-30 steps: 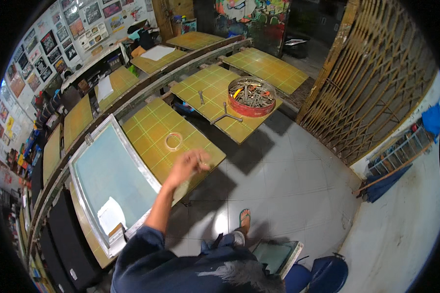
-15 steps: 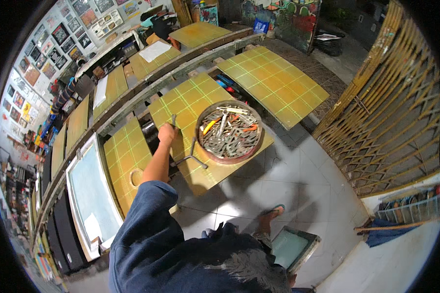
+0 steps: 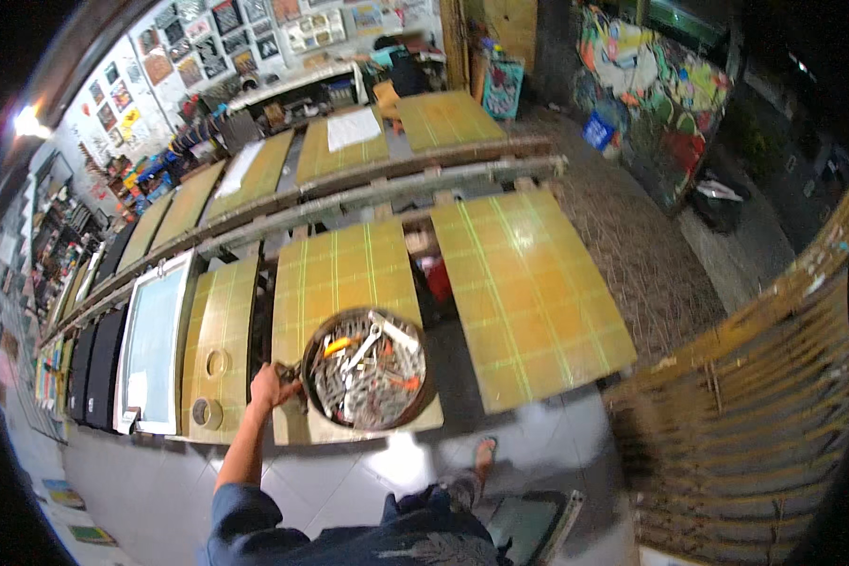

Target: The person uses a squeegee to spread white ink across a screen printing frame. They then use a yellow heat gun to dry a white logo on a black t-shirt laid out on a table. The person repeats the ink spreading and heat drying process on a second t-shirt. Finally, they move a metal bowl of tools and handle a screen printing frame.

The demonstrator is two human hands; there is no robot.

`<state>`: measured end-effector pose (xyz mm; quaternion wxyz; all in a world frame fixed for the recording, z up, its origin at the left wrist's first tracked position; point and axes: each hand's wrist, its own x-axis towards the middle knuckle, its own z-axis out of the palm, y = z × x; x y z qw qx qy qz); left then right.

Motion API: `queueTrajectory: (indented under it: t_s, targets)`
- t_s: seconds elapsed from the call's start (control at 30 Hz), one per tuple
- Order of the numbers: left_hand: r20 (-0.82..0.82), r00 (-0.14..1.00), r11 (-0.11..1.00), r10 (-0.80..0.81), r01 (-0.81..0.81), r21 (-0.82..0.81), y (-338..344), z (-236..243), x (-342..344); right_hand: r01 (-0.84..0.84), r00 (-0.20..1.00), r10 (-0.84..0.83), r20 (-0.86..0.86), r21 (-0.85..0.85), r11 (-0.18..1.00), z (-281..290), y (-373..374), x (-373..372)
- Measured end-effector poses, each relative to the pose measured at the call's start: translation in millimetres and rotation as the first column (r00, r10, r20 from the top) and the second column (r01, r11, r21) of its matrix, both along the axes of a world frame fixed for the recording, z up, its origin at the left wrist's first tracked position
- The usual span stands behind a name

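Observation:
My left hand (image 3: 271,385) is closed beside the left rim of a round tin (image 3: 419,396). Dark, blurred metal shapes show at its fingers, apparently a tool, though its kind cannot be told. Heaped in the tin are metal tools and parts, among them a wrench (image 3: 361,347), a yellow-handled piece (image 3: 337,346) and some orange ones. The tin stands on the near part of a yellowish board (image 3: 349,269) marked with green lines. My right hand is out of sight.
Similar boards stand in rows; the closest are a right board (image 3: 528,292) and a left one bearing two tape rolls (image 3: 207,412). A white-framed screen (image 3: 156,330) leans farther left. Rails (image 3: 349,203) run behind. A folding metal gate (image 3: 726,453) is at right, another framed screen (image 3: 528,528) near my foot.
The view has swung, and the boards now appear turned. My left hand has come close to the tin's left side. The branched dark tool no longer lies apart on the board.

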<state>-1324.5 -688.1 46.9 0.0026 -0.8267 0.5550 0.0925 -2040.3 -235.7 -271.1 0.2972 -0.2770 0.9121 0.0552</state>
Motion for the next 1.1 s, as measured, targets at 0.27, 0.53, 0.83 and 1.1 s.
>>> queueTrajectory:
  t_s: [0.27, 0.53, 0.83, 1.1]
  targets:
    - [0.064, 0.886, 0.865, 0.46, -0.43, -0.26, 1.3, -42.6, -68.7, -0.326, 0.945, 0.323, -0.05, -0.097, 0.94, -37.2, -197.9, -220.7]
    - [-0.838, 0.539, 0.258, 0.081, -0.824, -0.505, 35.3, -13.0, -88.7, -0.095, 0.979, 0.141, 0.146, -0.286, 0.953, -0.2, -382.1, -262.9]
    - [-0.048, 0.975, 0.952, 0.218, -0.224, -0.209, -22.1, -7.1, -156.8, -0.291, 0.903, 0.375, 0.212, -0.34, 0.894, 114.6, -576.0, -318.1]
    - [-0.244, 0.766, 0.519, 0.594, -0.597, -0.611, -13.3, -21.4, -227.5, -0.501, 0.864, 0.499, -0.07, -0.213, 0.839, 142.0, -709.6, -348.8]
